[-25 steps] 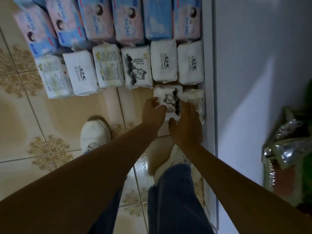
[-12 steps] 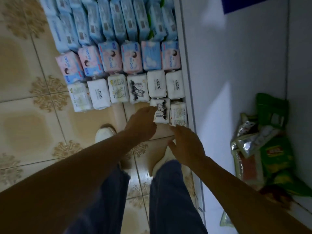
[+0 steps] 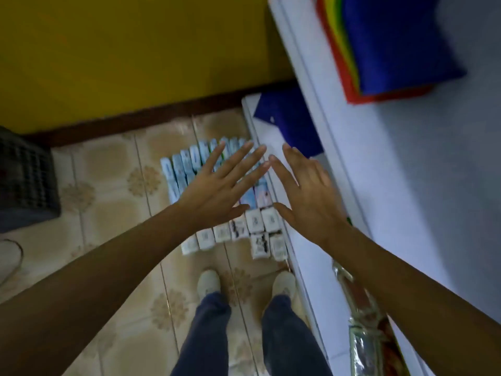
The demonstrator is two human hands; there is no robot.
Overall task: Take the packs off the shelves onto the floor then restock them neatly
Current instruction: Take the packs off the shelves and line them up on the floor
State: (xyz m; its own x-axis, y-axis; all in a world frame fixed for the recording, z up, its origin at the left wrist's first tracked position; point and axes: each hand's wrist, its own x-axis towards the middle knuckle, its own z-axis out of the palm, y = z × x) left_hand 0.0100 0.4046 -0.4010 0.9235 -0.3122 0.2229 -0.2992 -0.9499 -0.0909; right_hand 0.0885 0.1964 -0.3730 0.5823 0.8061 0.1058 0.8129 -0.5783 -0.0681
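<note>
Rows of packs lie on the tiled floor beside the white shelf unit (image 3: 311,109): blue packs (image 3: 179,169) at the far end, white packs (image 3: 254,221) nearer my feet. Two more white packs (image 3: 267,245) form a short front row against the shelf base. My left hand (image 3: 217,188) is raised high above the packs with fingers spread and straight, holding nothing. My right hand (image 3: 309,191) is lifted beside it, fingers straight, also empty, over the shelf edge. Both hands hide the middle rows of packs.
A dark plastic crate (image 3: 25,177) stands at the left by the yellow wall (image 3: 135,50). Blue and rainbow-coloured packs (image 3: 393,44) lie on the upper shelf. Shiny snack bags (image 3: 366,321) sit on the lower shelf at right. My white shoes (image 3: 208,283) stand just before the packs.
I have stood up, and the view rose far above the floor. Both hands left the front white packs and lifted up with fingers spread.
</note>
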